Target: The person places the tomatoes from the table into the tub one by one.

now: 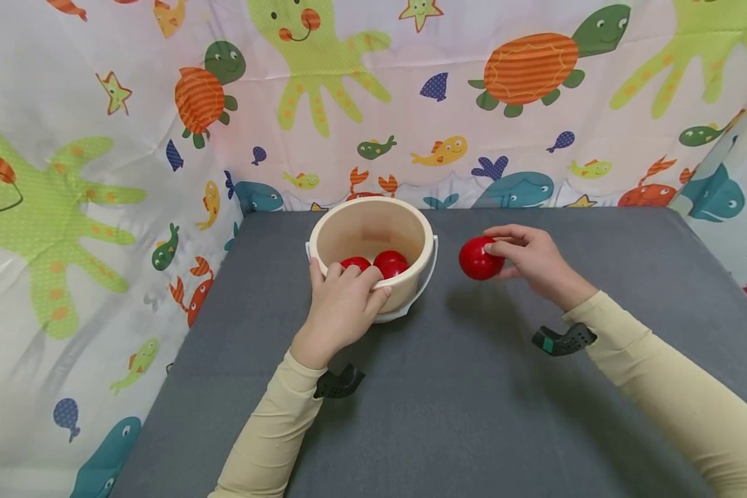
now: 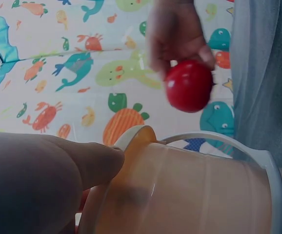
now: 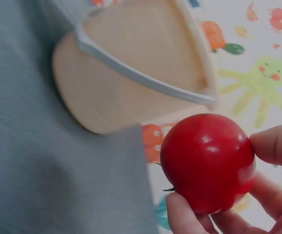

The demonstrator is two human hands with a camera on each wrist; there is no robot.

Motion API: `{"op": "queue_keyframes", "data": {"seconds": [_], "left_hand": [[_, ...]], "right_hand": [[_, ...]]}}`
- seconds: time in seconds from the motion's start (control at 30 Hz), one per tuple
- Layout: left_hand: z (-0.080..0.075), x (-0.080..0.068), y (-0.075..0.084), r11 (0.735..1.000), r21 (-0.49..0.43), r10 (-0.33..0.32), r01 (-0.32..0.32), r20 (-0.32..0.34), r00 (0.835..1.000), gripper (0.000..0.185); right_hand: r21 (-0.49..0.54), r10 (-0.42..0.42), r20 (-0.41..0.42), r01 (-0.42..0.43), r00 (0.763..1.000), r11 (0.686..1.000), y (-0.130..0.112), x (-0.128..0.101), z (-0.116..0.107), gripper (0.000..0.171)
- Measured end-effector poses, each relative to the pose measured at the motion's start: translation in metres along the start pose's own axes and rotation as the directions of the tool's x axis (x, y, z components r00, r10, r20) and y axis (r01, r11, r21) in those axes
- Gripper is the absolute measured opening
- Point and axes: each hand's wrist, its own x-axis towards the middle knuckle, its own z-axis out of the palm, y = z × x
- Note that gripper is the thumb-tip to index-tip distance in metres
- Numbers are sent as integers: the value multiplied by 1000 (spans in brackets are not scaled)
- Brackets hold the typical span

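A cream bucket (image 1: 373,221) stands on the grey table, its white handle (image 1: 425,283) hanging down on the right side. Inside it lie red tomatoes (image 1: 391,263), partly hidden by the near rim. My left hand (image 1: 342,304) grips that near rim, fingers over the edge and thumb along the outside, as the left wrist view shows at the thumb (image 2: 99,163). To the right of the bucket, my right hand (image 1: 535,263) holds another tomato (image 3: 208,163) above the table between thumb and fingers. Thin dark stem tips poke out from its side in the right wrist view.
The grey table (image 1: 448,422) runs back to a fabric curtain (image 1: 361,62) printed with sea animals. More of this fabric hangs along the left side and at the right edge. Dark wrist bands (image 1: 563,340) sit at both sleeves.
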Motion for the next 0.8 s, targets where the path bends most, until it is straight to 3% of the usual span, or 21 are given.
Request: {"op": "queue_keyframes", "data": {"seconds": [0.37,0.8], "left_hand": [[-1,0,0,1000,2,-2,2,7,1000,21],[0,0,0,1000,-7,0,0,10,1000,21]], "right_hand": [[-30,-77,-79,75,994,997,-51,9,-21,51],[-84,-168,-81,162,982,983,-112,17,6,51]]}}
